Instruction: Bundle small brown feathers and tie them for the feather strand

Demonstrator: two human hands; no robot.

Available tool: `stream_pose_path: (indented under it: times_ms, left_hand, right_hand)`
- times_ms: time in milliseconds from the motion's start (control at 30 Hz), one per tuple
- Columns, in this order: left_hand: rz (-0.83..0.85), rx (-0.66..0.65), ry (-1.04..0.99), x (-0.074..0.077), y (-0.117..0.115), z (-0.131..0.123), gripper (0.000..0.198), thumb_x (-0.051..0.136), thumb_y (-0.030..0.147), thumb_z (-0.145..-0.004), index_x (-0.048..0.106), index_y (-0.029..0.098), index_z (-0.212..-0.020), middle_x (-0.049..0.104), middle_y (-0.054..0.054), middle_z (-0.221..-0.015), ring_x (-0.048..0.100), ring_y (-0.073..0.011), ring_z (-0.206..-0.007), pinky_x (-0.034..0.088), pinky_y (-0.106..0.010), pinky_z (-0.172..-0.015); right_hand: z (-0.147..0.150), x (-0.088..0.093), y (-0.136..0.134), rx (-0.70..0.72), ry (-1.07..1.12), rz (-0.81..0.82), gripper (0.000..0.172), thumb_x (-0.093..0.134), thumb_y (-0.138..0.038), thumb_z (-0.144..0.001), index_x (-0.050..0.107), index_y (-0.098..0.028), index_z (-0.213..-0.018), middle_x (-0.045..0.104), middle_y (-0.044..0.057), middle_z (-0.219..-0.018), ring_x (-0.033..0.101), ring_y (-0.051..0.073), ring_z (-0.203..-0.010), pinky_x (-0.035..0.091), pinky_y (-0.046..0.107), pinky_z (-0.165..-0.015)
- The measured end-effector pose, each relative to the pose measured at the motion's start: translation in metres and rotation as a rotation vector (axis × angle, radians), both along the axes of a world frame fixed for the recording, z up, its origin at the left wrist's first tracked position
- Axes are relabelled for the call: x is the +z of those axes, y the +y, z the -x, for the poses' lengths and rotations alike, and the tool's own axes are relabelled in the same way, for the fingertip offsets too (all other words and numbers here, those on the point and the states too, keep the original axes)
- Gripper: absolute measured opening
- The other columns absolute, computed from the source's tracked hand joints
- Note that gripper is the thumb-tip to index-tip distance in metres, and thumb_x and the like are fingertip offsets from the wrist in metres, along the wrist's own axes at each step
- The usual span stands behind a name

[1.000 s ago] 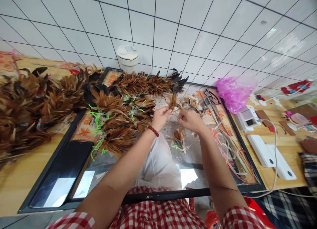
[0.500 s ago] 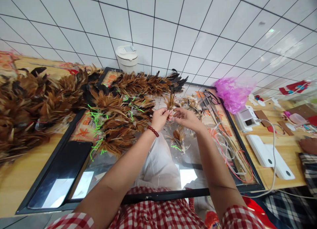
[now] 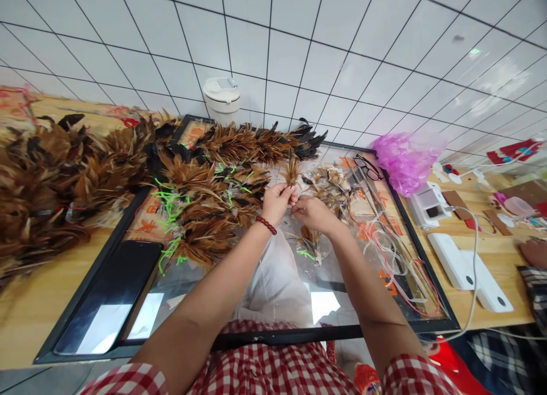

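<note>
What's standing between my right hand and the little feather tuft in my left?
Only the fingers of your left hand, which pinch the base of the feather tuft just ahead of your right hand. Nothing else visible is in the way.

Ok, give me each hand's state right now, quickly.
Left hand: closed, pinching a small tuft of brown feathers.
Right hand: fingers bent, close beside the left; grip cannot be told.

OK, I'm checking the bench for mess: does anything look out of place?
Mildly: thin white and red cords lie loosely tangled on the black-framed clear glass, unlike the brown feather bunches laid in rows.
</note>
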State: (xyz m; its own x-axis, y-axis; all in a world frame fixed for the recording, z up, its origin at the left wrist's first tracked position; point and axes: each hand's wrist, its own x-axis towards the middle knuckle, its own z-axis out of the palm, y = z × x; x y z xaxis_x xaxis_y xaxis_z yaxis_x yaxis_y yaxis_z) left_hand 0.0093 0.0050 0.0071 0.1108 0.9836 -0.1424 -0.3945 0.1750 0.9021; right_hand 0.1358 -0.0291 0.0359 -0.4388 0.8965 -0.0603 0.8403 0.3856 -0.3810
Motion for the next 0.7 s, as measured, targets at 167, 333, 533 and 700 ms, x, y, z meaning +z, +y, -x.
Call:
stream_pose_path:
  times_ms: [167, 333, 533, 700]
  left_hand:
    - [0.008, 0.005, -0.029, 0.000, 0.001, 0.000, 0.019, 0.068, 0.022, -0.073, 0.059, 0.013, -0.060, 0.059, 0.002, -0.054, 0.051, -0.0055, -0.045, 0.043, -0.018, -0.047]
    - [0.058, 0.033, -0.059, 0.002, 0.001, 0.001, 0.015, 0.069, 0.023, -0.073, 0.062, 0.012, -0.064, 0.063, 0.000, -0.058, 0.055, -0.0074, -0.048, 0.046, -0.021, -0.050]
    - [0.104, 0.030, -0.083, 0.006, 0.000, 0.002, 0.015, 0.072, 0.023, -0.071, 0.065, 0.011, -0.069, 0.069, -0.004, -0.075, 0.063, -0.0103, -0.059, 0.048, -0.021, -0.053]
    - [0.121, 0.031, -0.124, 0.005, 0.001, 0.002, 0.016, 0.072, 0.023, -0.072, 0.062, 0.011, -0.066, 0.065, -0.001, -0.064, 0.061, -0.0087, -0.056, 0.049, -0.022, -0.058]
  right_hand:
    - [-0.001, 0.007, -0.002, -0.098, -0.111, -0.071, 0.017, 0.048, -0.015, -0.084, 0.063, -0.016, -0.090, 0.066, 0.009, -0.085, 0.057, 0.018, -0.075, 0.036, 0.026, -0.066]
    - [-0.018, 0.021, 0.000, -0.196, 0.127, -0.116, 0.014, 0.049, -0.020, -0.085, 0.063, -0.019, -0.085, 0.065, 0.003, -0.074, 0.055, 0.015, -0.068, 0.036, 0.024, -0.065]
    - [-0.027, 0.023, 0.002, -0.207, 0.208, -0.242, 0.016, 0.047, -0.020, -0.086, 0.064, -0.019, -0.086, 0.065, 0.005, -0.083, 0.057, 0.018, -0.078, 0.041, 0.027, -0.073]
    - [-0.026, 0.014, 0.003, -0.221, 0.188, -0.209, 0.029, 0.050, -0.013, -0.080, 0.064, -0.018, -0.105, 0.061, 0.011, -0.110, 0.058, 0.019, -0.085, 0.045, 0.033, -0.080]
